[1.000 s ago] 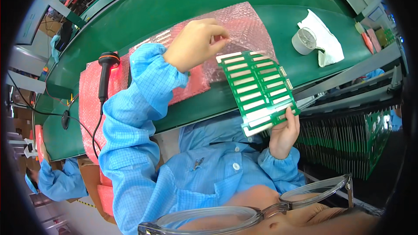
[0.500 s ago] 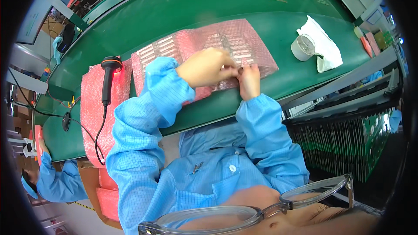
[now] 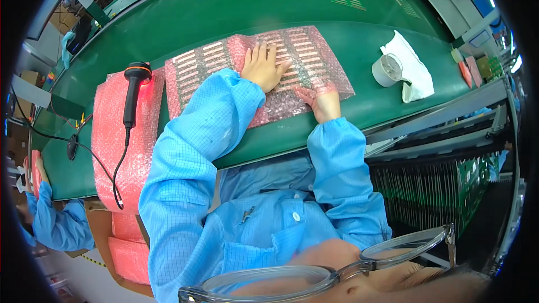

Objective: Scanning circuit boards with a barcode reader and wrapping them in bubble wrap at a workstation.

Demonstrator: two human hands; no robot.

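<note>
Two pink bubble-wrap bags lie side by side on the green bench, with striped panels that look like circuit boards showing through the film. My left hand rests flat on the right-hand bag, near its left side, fingers stretched out and pointing away from me. Closer to me, my right hand lies on the near edge of that same bag, its fingers apart and holding nothing. The left-hand bag sits partly behind my left sleeve.
A black barcode scanner with a glowing red light lies on a stack of pink bubble bags. To the right are a white cup and white cloth. A rack of green boards stands lower right. Another person's sleeve shows far left.
My hands were pinched together at the bag's near edge; they have separated. The left moved left and flattened on the bag, while the right opened. The view shifted slightly.
</note>
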